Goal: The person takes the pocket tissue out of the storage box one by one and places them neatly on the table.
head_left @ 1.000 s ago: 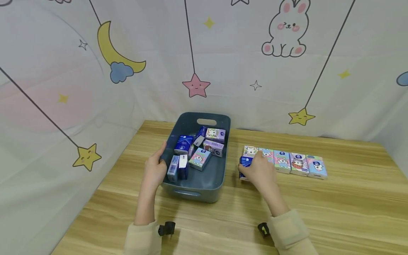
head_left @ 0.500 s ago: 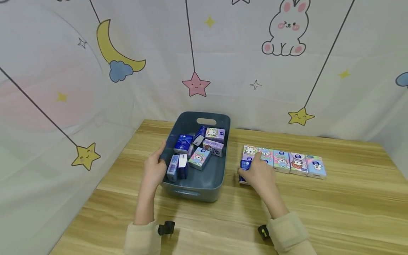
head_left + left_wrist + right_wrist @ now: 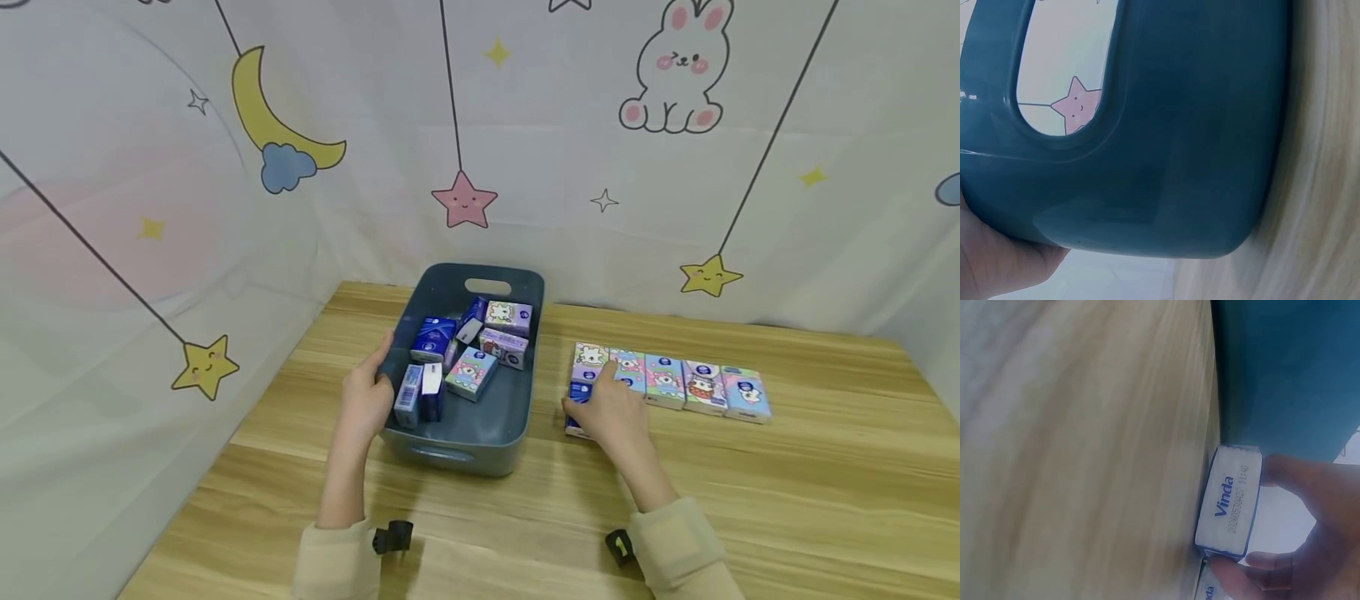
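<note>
My left hand grips the left rim of a blue-grey plastic bin, thumb over the edge. In the left wrist view the bin's end wall fills most of the picture. My right hand pinches a dark blue tissue pack between thumb and fingers. That pack is low at the table, just in front of the leftmost pack of a row. The right wrist view shows its white "Vinda" end; a second pack's end shows beside it, close to my fingertips.
Several cartoon-printed tissue packs lie side by side in the row on the wooden table. Inside the bin are loose blue packs and patterned packs. A printed curtain hangs behind the table.
The blue tissue pack has moved slightly towards me in my right hand, uncovering more of the row's leftmost pack. My left hand stays on the bin's rim.
</note>
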Available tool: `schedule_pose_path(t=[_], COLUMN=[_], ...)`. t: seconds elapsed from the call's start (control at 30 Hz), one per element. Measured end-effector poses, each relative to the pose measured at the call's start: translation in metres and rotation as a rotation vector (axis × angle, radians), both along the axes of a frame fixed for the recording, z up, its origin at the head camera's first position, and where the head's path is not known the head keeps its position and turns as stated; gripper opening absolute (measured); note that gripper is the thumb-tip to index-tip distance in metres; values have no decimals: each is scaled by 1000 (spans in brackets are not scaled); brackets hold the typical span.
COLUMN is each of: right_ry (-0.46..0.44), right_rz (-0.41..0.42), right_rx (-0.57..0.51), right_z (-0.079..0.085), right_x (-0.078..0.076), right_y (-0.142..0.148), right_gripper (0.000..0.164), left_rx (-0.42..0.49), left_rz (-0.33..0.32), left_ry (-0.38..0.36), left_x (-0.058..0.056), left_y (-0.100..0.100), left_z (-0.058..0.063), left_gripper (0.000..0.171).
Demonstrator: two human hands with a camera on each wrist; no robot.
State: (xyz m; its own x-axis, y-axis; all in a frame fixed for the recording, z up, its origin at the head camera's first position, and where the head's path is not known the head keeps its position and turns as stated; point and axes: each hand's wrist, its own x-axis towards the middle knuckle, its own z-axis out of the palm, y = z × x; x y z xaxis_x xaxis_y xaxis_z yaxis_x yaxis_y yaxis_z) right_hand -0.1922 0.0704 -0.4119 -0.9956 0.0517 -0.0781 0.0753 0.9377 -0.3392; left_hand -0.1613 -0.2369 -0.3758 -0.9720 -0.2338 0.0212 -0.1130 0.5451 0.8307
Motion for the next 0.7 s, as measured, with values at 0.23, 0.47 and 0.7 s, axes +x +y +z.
schedule_pose_path(t=[0.23, 0.47, 0.7], right_ry=[9, 14, 95], right_rz=[9, 14, 16], right_rx=[23, 39, 37], right_z=[-1, -1, 14], right_x=[0, 0, 2], right_y=[-1, 0, 2], right_gripper=[102, 100, 72], left_rx=[-3, -3, 4], left_rz=[-4, -4, -4], left_ry=[3, 0, -7], left_x=[0, 0, 1], left_y=[0, 1, 1], left_z=[0, 0, 2], left_gripper=[62, 63, 63])
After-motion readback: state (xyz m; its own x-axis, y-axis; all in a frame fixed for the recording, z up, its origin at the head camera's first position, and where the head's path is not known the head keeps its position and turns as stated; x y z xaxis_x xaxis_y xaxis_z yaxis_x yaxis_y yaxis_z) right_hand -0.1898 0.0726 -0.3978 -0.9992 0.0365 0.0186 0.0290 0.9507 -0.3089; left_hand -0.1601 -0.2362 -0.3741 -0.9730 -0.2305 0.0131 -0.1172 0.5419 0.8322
